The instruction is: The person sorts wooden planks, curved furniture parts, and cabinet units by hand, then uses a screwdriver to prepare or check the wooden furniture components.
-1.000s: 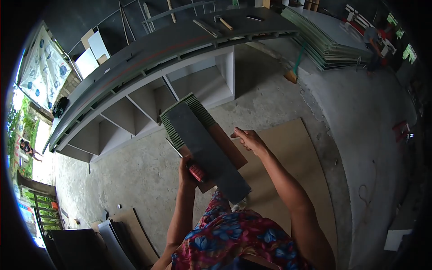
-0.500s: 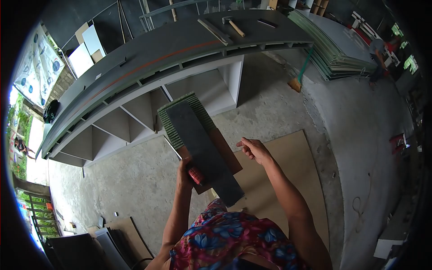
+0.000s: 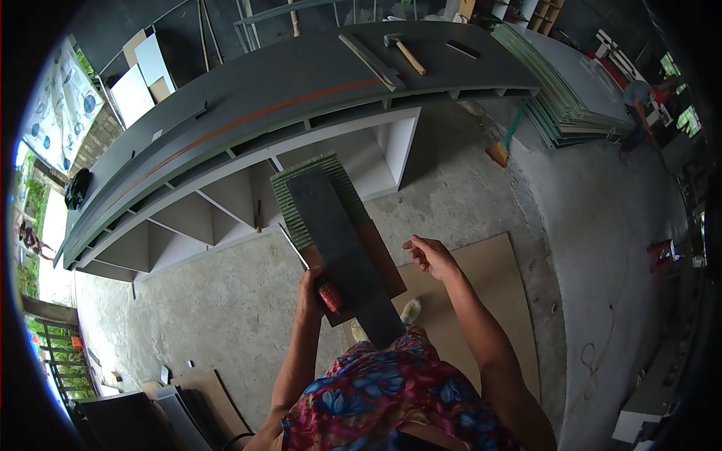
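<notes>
My left hand [image 3: 309, 293] is closed around a red-handled tool [image 3: 329, 296] with a slim metal shaft pointing away from me. It is at the left edge of a brown board [image 3: 385, 259]. A long dark grey strip [image 3: 342, 248] lies lengthwise over this board and a green ribbed piece [image 3: 282, 197] at the far end. The strip's near end comes close to my clothing. To the right of the strip, my right hand [image 3: 432, 258] is apart from the boards, fingers curled and thumb side inward; I cannot tell whether something small is pinched there.
A long cabinet with a dark top [image 3: 263, 83] spans ahead, bearing a hammer [image 3: 406, 54]. Stacked panels [image 3: 560, 83] stand at the right, near a broom [image 3: 498, 153] and another person [image 3: 635, 105]. A tan sheet [image 3: 489, 301] lies on the concrete floor by my feet.
The view has shifted slightly, and my shoes now show under the boards. My right hand's fingers are curled a little more; my left hand keeps its hold on the red-handled tool.
</notes>
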Demonstrator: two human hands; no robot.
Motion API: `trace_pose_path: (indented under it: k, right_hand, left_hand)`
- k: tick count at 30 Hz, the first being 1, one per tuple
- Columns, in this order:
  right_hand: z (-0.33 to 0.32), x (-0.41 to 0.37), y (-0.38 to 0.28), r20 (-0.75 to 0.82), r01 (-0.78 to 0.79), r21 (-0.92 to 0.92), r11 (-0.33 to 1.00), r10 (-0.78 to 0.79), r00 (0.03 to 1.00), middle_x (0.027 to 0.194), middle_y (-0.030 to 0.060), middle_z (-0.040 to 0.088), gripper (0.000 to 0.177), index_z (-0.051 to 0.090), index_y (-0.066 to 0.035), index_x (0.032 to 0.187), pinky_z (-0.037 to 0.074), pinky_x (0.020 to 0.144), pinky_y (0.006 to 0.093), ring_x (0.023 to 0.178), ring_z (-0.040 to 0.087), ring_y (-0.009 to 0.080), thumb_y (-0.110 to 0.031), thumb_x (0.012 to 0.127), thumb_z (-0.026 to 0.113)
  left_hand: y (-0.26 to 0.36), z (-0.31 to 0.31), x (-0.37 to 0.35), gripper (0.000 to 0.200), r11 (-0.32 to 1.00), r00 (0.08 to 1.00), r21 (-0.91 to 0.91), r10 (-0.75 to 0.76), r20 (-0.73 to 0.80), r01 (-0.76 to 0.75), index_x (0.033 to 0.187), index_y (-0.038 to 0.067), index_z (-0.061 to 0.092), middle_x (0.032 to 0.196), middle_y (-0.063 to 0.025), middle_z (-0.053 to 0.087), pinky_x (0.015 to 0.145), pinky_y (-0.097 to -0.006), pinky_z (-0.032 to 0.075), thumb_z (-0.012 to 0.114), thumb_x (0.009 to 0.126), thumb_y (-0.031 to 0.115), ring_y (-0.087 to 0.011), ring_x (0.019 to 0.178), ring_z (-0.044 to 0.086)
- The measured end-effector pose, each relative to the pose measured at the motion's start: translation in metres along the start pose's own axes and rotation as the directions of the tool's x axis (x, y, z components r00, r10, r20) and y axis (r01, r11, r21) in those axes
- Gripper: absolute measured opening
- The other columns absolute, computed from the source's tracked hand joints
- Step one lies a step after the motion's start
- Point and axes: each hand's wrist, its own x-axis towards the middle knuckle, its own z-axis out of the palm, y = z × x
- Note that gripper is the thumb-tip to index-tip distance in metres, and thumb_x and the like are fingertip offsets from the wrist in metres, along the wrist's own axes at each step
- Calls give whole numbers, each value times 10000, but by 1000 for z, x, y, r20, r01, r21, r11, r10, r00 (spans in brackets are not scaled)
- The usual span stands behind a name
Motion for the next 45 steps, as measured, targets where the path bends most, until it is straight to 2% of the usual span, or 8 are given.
trace_pose_path:
  k: [6,13,16,20,26,27,35,45]
  right_hand:
    - [-25,37,-21,62,-25,100,995,18,998,651,-52,529,317,620,-65,921,360,459,179,544,464,28,-372,848,594]
    - [-69,70,-51,95,-69,116,991,58,994,694,-41,574,268,616,-87,908,419,490,177,579,519,36,-348,862,574]
    - [-94,70,-62,50,-49,107,993,44,998,691,-48,574,264,621,-95,899,418,483,172,573,520,31,-352,863,573]
    - [-115,72,-84,39,30,45,999,-32,999,691,-65,571,257,630,-109,887,403,469,162,559,503,11,-359,864,574]
    - [-117,76,-123,70,149,-52,987,-145,987,675,-56,542,288,624,-102,847,371,454,154,558,474,11,-385,858,571]
    - [-116,76,-128,88,163,-58,985,-157,984,673,-56,540,290,624,-102,847,371,454,152,557,473,10,-386,858,571]
    - [-88,96,-143,229,242,-170,955,-200,953,614,-62,466,317,616,-71,843,348,437,152,511,422,6,-385,859,575]
    - [-59,121,-165,468,358,-413,837,-143,872,565,-77,415,297,579,-97,750,288,426,188,481,365,19,-379,821,639]
  left_hand:
    - [-3,39,10,279,998,990,-35,53,-133,-58,876,46,553,677,-36,552,494,-279,486,498,815,313,-146,549,561]
    - [-11,58,38,310,956,975,-258,-85,207,138,810,69,546,466,6,413,346,-276,394,474,823,370,-129,347,409]
    - [-20,123,58,338,985,923,-25,152,-353,-172,778,75,532,447,1,388,324,-281,367,483,813,408,-138,326,383]
    - [-23,136,72,399,977,991,-166,-129,17,131,525,138,390,369,30,266,263,-262,290,488,800,410,-118,260,281]
    - [-41,156,94,509,981,986,-103,-158,61,163,461,163,323,370,21,266,295,-276,279,436,829,497,-142,276,289]
    - [-42,154,92,395,944,950,-230,-174,260,236,585,128,447,401,24,324,306,-270,315,454,834,435,-129,297,335]
    - [-23,171,84,362,987,991,-93,136,11,-134,995,28,546,864,-84,592,657,-280,517,492,828,344,-170,739,606]
    - [34,153,125,324,946,950,-170,241,-200,-276,883,35,578,721,-84,621,562,-320,545,524,801,343,-201,585,620]
